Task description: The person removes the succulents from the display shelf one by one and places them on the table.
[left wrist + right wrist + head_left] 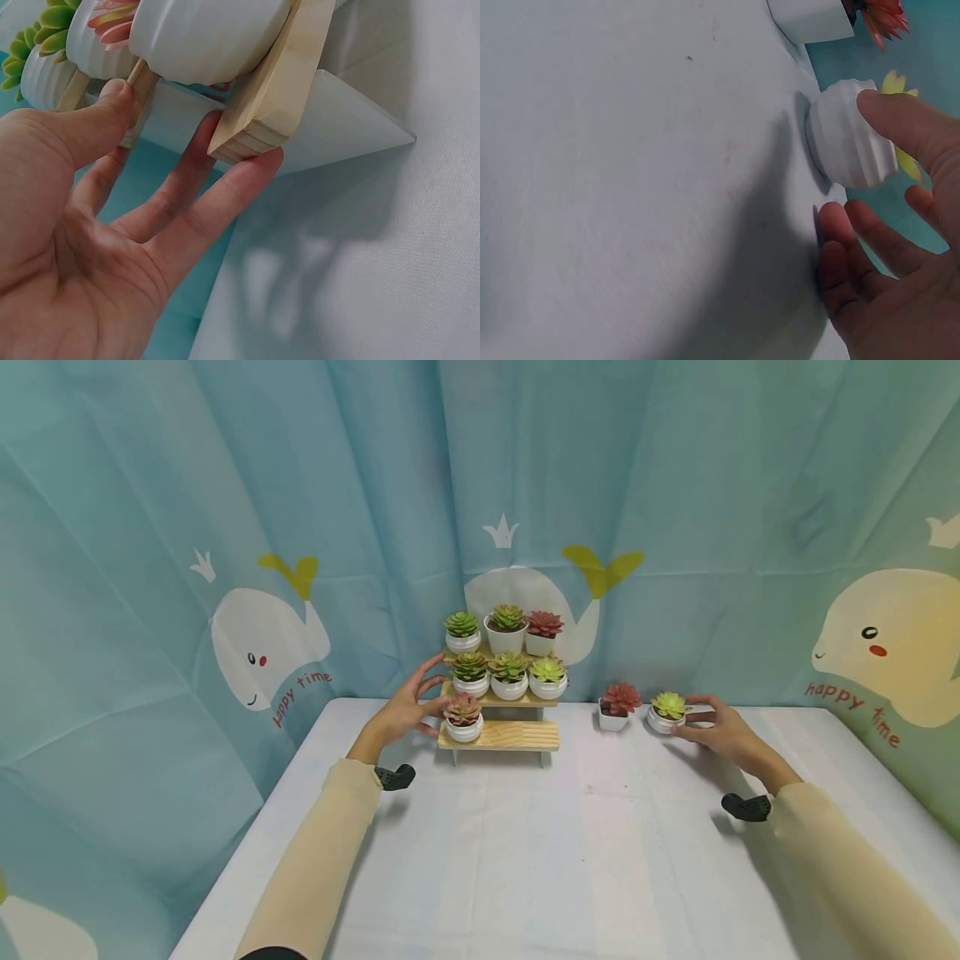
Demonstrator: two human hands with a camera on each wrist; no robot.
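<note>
Two shelves look filled, two succulents seem left

The bottom shelf [521,737] of the wooden stand, nearest, bears one pink succulent [462,727] at its left end, so this row looks unfinished; the left hand [408,706] spreads its fingers there, tips touching the shelf's end; on the table [525,860] to the right, the right hand [723,731] reaches round a yellow-green succulent [665,720], thumb over the pot, fingers apart, no pinch showing; a red succulent [613,721] stands just beside; farther back, the middle and top shelves hold three pots each, apparently done. The yellow-green succulent sits roughly upright, rosette upward; its squat, round pot shows no clear long axis; the stand's runs left to right.
</note>
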